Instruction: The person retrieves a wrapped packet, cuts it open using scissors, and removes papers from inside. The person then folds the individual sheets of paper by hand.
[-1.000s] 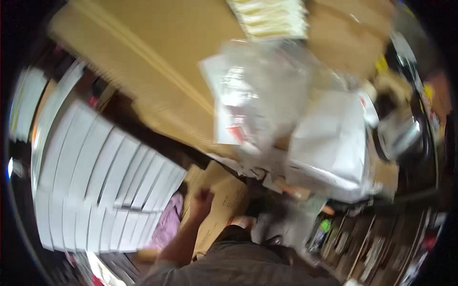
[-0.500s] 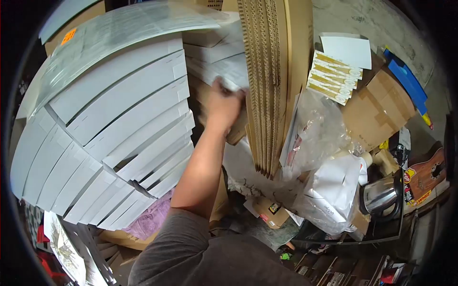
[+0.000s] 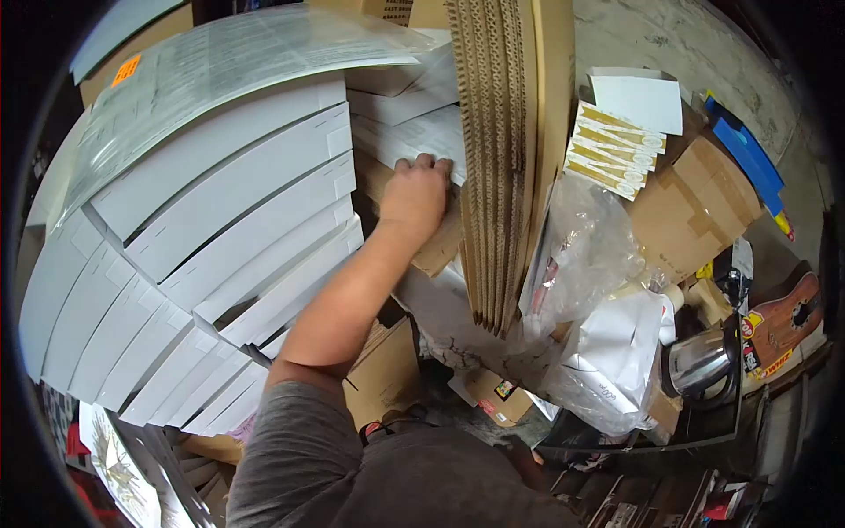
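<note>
My left hand reaches forward between the white boxes and the upright cardboard. Its fingers are curled together over the near edge of a clear-wrapped pale pack. Under the hand is a brown cardboard box. Flat cardboard sheets stand on edge just right of the hand. On the left, white boxes are stacked in several layers, with a clear plastic sheet on top. My right hand is out of view.
To the right lie a clear plastic bag, a wrapped white package, a brown carton, a metal kettle and a small guitar-shaped item. A black rack edge runs below them.
The view has swung from blurred to steady, toward the white boxes. My left hand has moved from near my body to the wrapped pack, and its fingers now rest curled there.
</note>
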Available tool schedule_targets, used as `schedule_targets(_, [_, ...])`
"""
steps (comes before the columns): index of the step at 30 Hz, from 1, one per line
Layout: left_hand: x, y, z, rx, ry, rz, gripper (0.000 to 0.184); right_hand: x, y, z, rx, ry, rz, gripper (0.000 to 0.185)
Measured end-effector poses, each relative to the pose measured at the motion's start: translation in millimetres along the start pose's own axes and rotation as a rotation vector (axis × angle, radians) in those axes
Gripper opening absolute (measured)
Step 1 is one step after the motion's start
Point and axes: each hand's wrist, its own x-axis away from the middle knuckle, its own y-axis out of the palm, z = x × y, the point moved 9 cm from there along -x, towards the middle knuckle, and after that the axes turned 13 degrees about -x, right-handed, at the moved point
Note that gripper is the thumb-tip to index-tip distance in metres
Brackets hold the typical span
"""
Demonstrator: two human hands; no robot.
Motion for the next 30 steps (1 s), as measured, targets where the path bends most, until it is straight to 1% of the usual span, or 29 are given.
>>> schedule_targets(1, [0, 1, 2, -0.034, 0.074, -0.021, 0.024, 8, -7, -48, -0.036, -0.056, -0.019, 0.040])
schedule_targets(3, [3, 1, -1, -0.038, 0.118, 0.001, 0.025, -22, 13, -82, 0.150, -0.337, -0.153, 0.055])
schedule_targets(4, [4, -1, -2, -0.041, 0.149, 0.028, 0.025, -23, 34, -132, 0.503, -0.496, -0.328, 0.052])
schedule_targets(5, [6, -2, -2, -0.041, 0.179, 0.055, 0.026, -17, 32, -179, 0.322, -0.544, -0.316, 0.050])
schedule_targets(6, [8, -4, 0, -0.039, 0.208, 0.083, 0.027, 11, 22, -245, 0.143, -0.588, -0.300, 0.049])
schedule_targets(7, [6, -6, 2, -0.038, 0.212, 0.084, 0.027, 38, 12, -306, 0.152, -0.502, -0.349, 0.048])
schedule_targets(8, [3, -6, 2, -0.023, 0.188, 0.063, 0.028, 52, 10, -350, 0.162, -0.418, -0.400, 0.048])
schedule_targets(9, [2, -6, 1, -0.007, 0.163, 0.040, 0.030, 48, 21, -372, 0.025, -0.466, -0.458, 0.049])
schedule_targets(11, [3, -4, -1, 0.026, 0.111, -0.012, 0.034, 47, 24, -433, 0.100, -0.715, -0.448, 0.048])
schedule_targets(12, [5, -3, 0, 0.025, 0.111, -0.013, 0.034, 60, 17, -475, -0.154, -0.815, -0.432, 0.047])
schedule_targets(13, [5, -1, -5, 0.067, 0.064, -0.012, 0.036, 68, 5, -517, -0.412, -0.912, -0.410, 0.045])
schedule_targets(14, [6, 2, -10, 0.108, 0.019, -0.011, 0.037, 51, 9, -556, -0.346, -1.058, -0.448, 0.043])
schedule_targets(16, [8, 7, -20, 0.186, -0.068, -0.009, 0.039, 41, -5, -587, -0.875, -1.057, -0.197, 0.042])
schedule_targets(17, [8, 7, -20, 0.181, -0.059, -0.006, 0.039, 30, -3, -601, -0.982, -1.036, -0.111, 0.043])
schedule_targets(18, [11, 6, -26, 0.246, -0.123, 0.014, 0.040, 20, -8, -611, -1.086, -1.012, -0.023, 0.045])
schedule_targets(19, [16, 7, -32, 0.312, -0.188, 0.031, 0.041, 14, -12, -622, -1.092, -1.015, -0.019, 0.045])
schedule_targets(21, [24, 11, -42, 0.451, -0.324, 0.063, 0.043, -3, -18, -643, -1.008, -0.917, 0.004, 0.047])
schedule_targets(22, [25, 12, -40, 0.452, -0.323, 0.062, 0.043, -10, -21, -651, -0.965, -0.864, 0.013, 0.049])
schedule_targets(26, [33, 14, -46, 0.597, -0.506, 0.180, 0.048, -32, -16, -668, -0.793, -0.660, 0.034, 0.054])
schedule_targets(27, [32, 11, -47, 0.595, -0.503, 0.184, 0.048, -33, -16, -672, -0.796, -0.665, 0.033, 0.054])
schedule_targets(29, [28, 7, -46, 0.514, -0.460, 0.153, 0.047, -26, -29, -673, -0.826, -0.753, 0.265, 0.046])
schedule_targets(30, [26, 4, -46, 0.470, -0.439, 0.137, 0.046, -21, -34, -673, -0.841, -0.794, 0.379, 0.045])
